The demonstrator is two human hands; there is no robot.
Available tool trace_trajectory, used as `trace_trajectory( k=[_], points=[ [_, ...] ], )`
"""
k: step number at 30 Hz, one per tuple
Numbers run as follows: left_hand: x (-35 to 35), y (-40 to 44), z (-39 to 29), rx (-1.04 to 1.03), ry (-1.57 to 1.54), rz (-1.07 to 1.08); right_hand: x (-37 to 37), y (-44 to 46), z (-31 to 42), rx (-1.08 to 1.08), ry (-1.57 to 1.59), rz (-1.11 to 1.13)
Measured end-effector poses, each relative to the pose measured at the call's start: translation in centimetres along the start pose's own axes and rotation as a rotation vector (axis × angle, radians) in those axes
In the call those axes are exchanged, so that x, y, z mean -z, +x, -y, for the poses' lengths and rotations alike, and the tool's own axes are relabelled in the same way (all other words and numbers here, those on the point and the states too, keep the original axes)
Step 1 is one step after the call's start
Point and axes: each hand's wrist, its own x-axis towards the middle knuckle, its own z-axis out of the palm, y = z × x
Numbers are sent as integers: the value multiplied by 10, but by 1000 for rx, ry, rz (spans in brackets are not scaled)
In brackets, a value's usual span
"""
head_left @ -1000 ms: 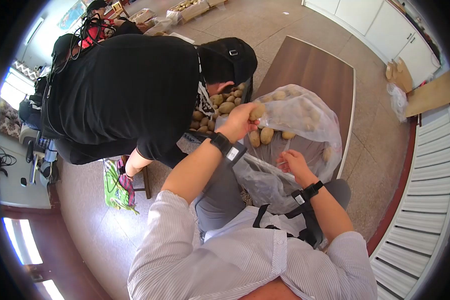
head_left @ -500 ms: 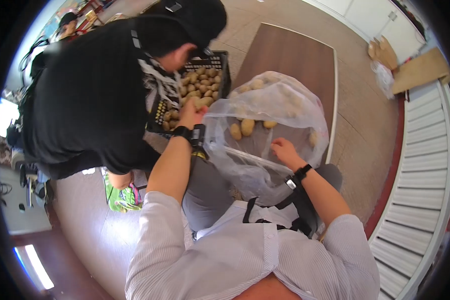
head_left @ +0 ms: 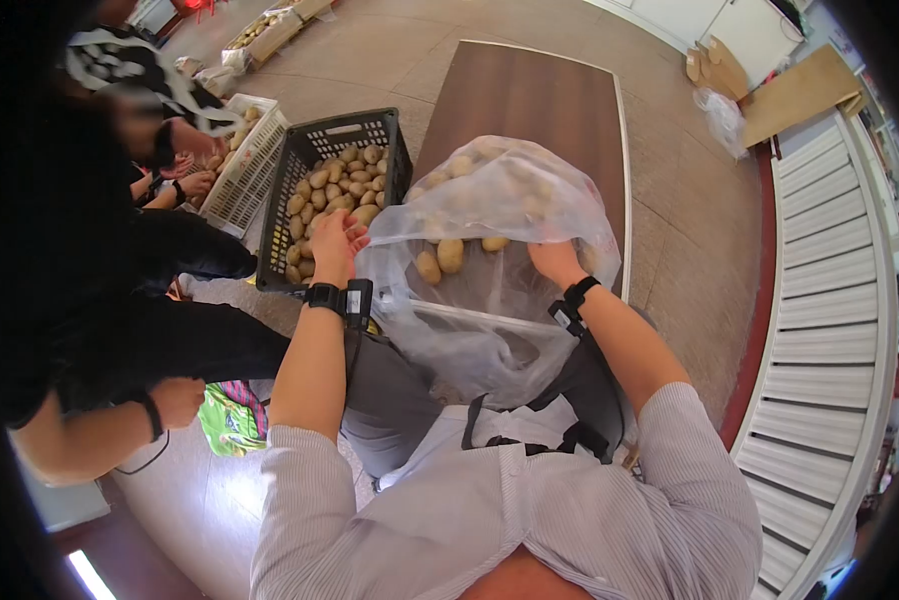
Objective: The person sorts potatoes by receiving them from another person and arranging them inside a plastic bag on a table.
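My left hand (head_left: 336, 246) is at the near right corner of a black plastic crate (head_left: 402, 165) holding several potatoes (head_left: 332, 190). Its fingers are apart, close beside a large potato (head_left: 367, 214), with no potato visibly gripped. On the brown table lies a clear plastic bag (head_left: 450, 365), its mouth spread toward me and more potatoes (head_left: 451, 256) inside. My right hand (head_left: 557, 262) reaches into the bag's right side; the film covers its fingers, so its grip is hidden.
The brown table (head_left: 530, 100) stands in front of me. At left stands a person in dark clothes (head_left: 200, 330). Other hands (head_left: 195, 185) work at a white crate (head_left: 232, 190) of potatoes. A green bag (head_left: 232, 425) lies on the floor. White slatted panelling (head_left: 830, 330) runs along the right.
The person in black has straightened away from the black crate, uncovering it and the white crate. My view has shifted. My right hand has moved deeper into the bag, under the film.
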Motion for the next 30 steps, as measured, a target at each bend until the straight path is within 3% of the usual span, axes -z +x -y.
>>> trace_trajectory(
  k=[1,2,4,8,11,14,16,19,26,28,30],
  points=[
    [-7,-10,-2,7,2,8,0,2,-7,77,-11,-95],
    [-17,-26,-9,41,111,145,5,1,-10,68,-17,-97],
    [-28,-39,-4,107,273,365,16,-3,-12,-315,-146,154],
    [-42,-53,2,185,499,572,23,-9,-33,-337,-284,288],
    [-49,-56,3,186,582,599,30,-17,-25,-384,-434,273],
    [-49,-55,6,189,595,591,16,-25,-40,-196,-549,-102],
    [-49,-57,5,191,600,581,30,-23,-23,-396,-438,73],
    [-46,-53,6,203,598,573,28,-23,-23,-472,-489,92],
    [-49,-58,5,194,612,573,17,-34,-39,-332,-538,-45],
    [-50,-58,6,197,614,567,23,-33,-33,-482,-397,197],
    [-49,-57,7,201,615,562,28,-32,-18,-472,-368,264]
  ],
)
